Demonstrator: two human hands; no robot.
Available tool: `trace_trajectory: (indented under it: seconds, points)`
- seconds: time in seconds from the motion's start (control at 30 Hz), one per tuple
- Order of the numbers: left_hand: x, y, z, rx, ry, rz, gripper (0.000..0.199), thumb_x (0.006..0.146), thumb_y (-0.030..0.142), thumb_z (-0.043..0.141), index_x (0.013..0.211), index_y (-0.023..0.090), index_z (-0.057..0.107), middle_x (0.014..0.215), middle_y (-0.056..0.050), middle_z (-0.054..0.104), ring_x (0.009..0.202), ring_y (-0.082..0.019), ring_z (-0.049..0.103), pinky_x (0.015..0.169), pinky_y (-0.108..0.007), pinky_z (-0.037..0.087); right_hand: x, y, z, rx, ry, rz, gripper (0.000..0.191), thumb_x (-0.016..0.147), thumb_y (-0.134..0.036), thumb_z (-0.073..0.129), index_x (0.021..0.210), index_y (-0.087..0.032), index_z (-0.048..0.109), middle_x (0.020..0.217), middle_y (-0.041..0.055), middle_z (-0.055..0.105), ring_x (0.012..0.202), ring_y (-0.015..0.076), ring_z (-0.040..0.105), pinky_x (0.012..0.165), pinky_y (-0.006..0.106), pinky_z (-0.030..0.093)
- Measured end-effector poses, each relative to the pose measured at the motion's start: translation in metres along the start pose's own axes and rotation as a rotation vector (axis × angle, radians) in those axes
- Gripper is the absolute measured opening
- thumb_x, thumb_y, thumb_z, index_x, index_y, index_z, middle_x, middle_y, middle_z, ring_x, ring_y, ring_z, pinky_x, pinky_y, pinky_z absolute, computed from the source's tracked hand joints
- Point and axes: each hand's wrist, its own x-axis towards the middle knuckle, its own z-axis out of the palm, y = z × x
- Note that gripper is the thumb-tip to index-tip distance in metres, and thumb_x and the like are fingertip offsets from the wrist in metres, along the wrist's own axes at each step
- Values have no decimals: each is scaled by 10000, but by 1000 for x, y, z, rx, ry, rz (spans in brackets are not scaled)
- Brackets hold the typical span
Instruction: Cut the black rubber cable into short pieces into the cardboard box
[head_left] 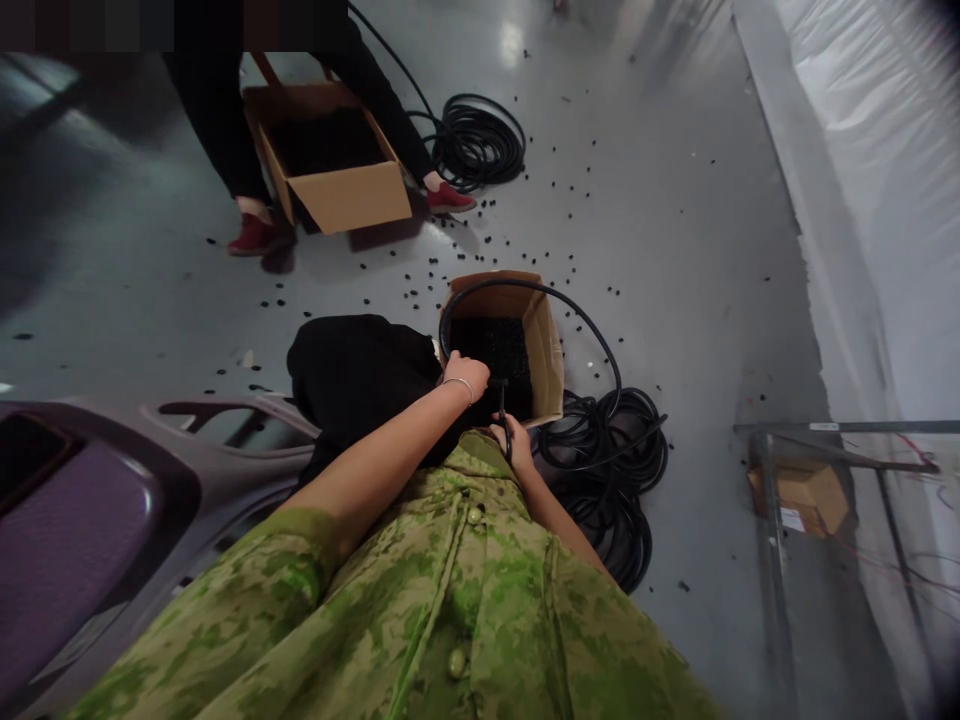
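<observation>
An open cardboard box [551, 365] stands close in front of my body, holding a mass of small black pieces [495, 345]. Over its left side is my left hand [466, 374], closed round a black hose [525, 284] that arches across the box and runs down to the right. My right hand [513, 436], at the near edge of the box, is closed on a slim dark tool [503, 402] that looks like hand cutters. Its jaws are too small to make out, and the hose's end is hidden near my left hand.
Coiled black hose [622, 450] lies right of the box. Ahead, a seated person in red shoes [450, 197] straddles another cardboard box [352, 195], beside a second hose coil [480, 140]. Black bits dot the floor. A purple-grey chair [82, 530] is at left, a metal frame [772, 520] at right.
</observation>
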Motion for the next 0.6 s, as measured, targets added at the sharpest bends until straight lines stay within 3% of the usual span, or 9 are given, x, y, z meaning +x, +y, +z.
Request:
trace_trajectory:
  seconds: [0.17,0.6]
  points:
    - [4,-3,5,-49,18,13,268,889,317,603,970,137,786,1066,-187,760,1110,-362,642,1008,-458,277,1,4,0,11,11,-12,374,784,-498,686,982,-186,743,872,46,756,740,199,654,734,312,537]
    - [-1,-1,-1,17,12,23,284,910,208,533,1016,136,786,1102,-182,759,1086,-336,657,973,-447,294,-1,4,-1,40,-15,0,374,794,-474,676,1017,-179,730,902,55,752,778,202,665,749,308,536]
